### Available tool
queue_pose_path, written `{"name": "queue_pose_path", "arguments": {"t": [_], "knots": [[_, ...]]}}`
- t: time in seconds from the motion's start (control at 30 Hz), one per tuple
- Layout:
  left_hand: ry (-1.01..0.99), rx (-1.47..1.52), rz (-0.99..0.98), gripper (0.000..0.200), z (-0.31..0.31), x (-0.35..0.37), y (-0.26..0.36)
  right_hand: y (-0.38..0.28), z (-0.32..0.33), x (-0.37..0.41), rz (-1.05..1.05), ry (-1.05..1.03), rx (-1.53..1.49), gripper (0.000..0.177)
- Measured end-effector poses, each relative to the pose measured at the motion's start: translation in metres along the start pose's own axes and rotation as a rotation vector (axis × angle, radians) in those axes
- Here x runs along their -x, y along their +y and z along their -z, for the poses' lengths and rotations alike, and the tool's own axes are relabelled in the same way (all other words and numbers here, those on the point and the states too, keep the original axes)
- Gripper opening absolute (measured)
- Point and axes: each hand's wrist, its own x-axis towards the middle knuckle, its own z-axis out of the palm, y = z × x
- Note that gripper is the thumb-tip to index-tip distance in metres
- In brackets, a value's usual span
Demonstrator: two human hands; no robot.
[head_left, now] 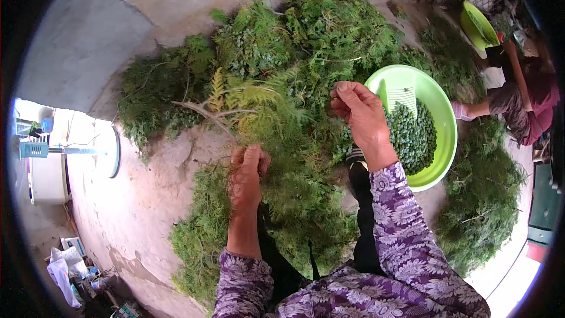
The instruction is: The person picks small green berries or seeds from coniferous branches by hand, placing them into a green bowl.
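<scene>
View: head camera
Left hand (247, 178): closed around the lower stem of a leafy branch (235, 109).
Right hand (360, 115): fingertips pinched on its sprigs, just beside the bowl (450, 135).
Done: small green berries (412, 135) cover the bowl's bottom; it is far from full.
Left: plenty, I judge, as a heap of greenery (306, 29) lies all around.
Writing: none legible.

Heaped green branches (306, 41) crowd the floor from ten to five o'clock; a green basin (441, 100) blocks three o'clock. Bare concrete (135, 200) lies open toward eight and nine.
</scene>
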Motion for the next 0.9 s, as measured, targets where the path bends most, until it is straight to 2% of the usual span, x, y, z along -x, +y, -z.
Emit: {"name": "queue_pose_path", "arguments": {"t": [0.1,0.17,0.23,0.3,0.43,0.67,0.9], "knots": [[0.02,0.093,0.07,0.021,0.005,-0.001,0.003,0.001,-0.007,0.005,0.051,-0.039,0.001,0.015],[0.091,0.227,0.088,0.019,0.002,0.0,0.004,0.003,-0.017,0.01,0.025,-0.109,0.115,0.013],[0.101,0.224,0.099,0.019,-0.001,0.001,0.005,0.014,-0.02,0.009,0.106,-0.159,0.113,0.015],[0.113,0.221,0.112,0.019,-0.003,0.001,0.005,0.014,-0.023,0.012,0.143,-0.185,0.399,0.019],[0.032,0.276,0.117,0.024,0.0,0.0,0.003,0.022,-0.024,0.012,0.118,-0.259,0.604,0.026],[-0.036,0.463,0.106,0.027,-0.002,0.003,0.01,0.024,-0.031,0.016,0.188,-0.284,0.567,0.028],[-0.045,0.446,0.145,0.027,-0.001,0.004,0.008,0.02,-0.038,0.023,0.274,-0.26,0.628,0.022]]}}
